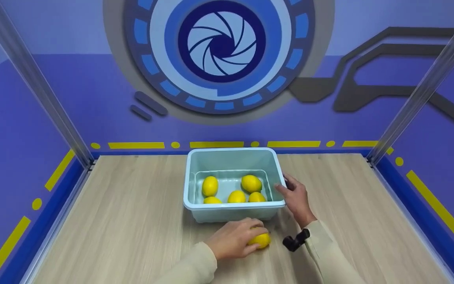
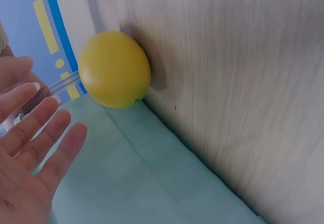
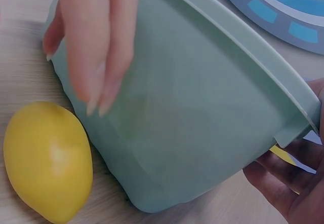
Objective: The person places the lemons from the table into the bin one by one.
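Note:
A pale green plastic bin (image 1: 231,215) stands on the table, with several yellow lemons (image 1: 210,186) on its floor. My right hand (image 1: 298,199) grips its right side, thumb over the rim and fingers on the outside. In front of the bin, a single lemon (image 1: 264,240) lies on the wood. My left hand (image 1: 233,240) is over that lemon's left side, overlapping it in the head view. The left wrist view shows the left hand's fingers (image 2: 48,148) spread and fairly straight, beside the lemon (image 2: 115,69). From the right wrist, the lemon (image 3: 48,160) sits close to the bin's base.
The light wood table (image 1: 132,221) has a blue and purple wall (image 1: 73,98) behind it and panels at both sides. Metal posts (image 1: 420,90) rise at the back corners. A black wrist strap mount (image 1: 296,240) sits on my right sleeve.

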Motion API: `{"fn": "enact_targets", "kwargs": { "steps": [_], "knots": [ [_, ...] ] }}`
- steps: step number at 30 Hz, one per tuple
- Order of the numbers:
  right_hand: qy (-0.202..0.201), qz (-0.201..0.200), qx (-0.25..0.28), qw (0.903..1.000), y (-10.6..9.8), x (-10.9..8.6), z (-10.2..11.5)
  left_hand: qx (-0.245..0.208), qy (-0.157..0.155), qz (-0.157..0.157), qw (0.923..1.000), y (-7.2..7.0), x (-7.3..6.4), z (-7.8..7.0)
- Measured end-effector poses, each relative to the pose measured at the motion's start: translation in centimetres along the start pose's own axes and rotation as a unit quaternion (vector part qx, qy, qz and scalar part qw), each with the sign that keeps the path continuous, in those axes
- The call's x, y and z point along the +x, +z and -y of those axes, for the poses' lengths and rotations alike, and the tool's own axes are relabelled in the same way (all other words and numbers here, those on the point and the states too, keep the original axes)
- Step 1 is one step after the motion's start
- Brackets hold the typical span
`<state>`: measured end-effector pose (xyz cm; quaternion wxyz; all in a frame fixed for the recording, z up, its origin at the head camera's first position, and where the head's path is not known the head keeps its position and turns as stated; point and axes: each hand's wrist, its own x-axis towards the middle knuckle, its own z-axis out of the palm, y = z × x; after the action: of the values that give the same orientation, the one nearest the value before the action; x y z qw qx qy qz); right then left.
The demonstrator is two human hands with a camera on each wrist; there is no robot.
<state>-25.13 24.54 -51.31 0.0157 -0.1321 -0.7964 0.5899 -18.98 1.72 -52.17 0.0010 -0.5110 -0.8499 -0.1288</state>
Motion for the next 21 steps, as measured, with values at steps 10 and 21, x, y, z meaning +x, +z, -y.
{"fn": "enact_targets", "kwargs": {
  "steps": [10,21],
  "knots": [
    [0.006,-0.004,-0.003,1.0,-0.1,0.0,0.1,-0.015,-0.018,0.038,0.999,0.9,0.5,-0.2],
    [0.02,0.011,-0.007,0.9997,-0.1,0.1,0.3,-0.046,-0.051,0.064,0.9956,1.3,0.8,0.1]
  ]
}}
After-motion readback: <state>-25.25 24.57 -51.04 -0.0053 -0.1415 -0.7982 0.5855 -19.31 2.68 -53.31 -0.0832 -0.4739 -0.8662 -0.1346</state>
